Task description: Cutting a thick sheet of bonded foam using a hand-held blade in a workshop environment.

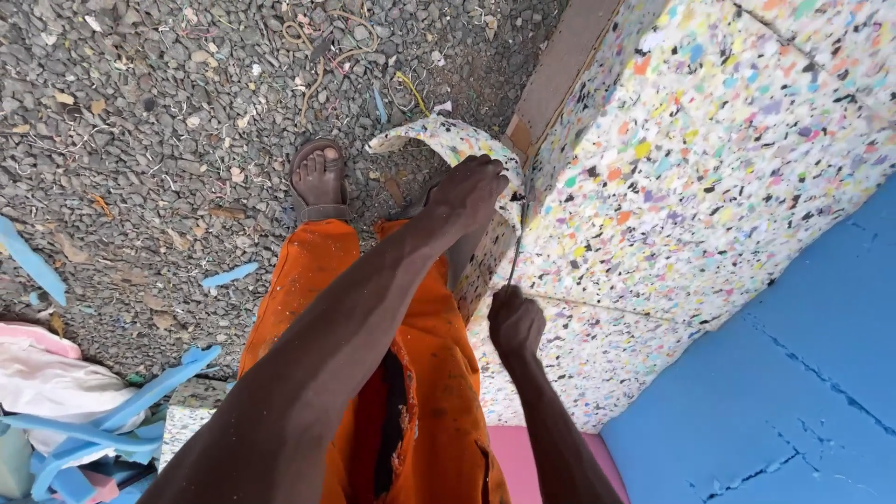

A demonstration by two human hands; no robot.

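Orange trousers [411,373] fill six o'clock; left hand [467,194] pinches a speckled foam strip [439,140], right hand [515,322] grips what seems a thin blade [516,245] at the rebonded foam block [691,159].

1. The left hand [469,191] gripped a curling strip of speckled foam [439,138] at the edge of a large multicoloured foam block [691,159].
2. The right hand [514,322] was closed around a thin blade [517,245] set in the cut.
3. Blue foam sheet [803,392] lay beside the block.
4. A sandalled foot [318,179] stood on gravel [140,140].
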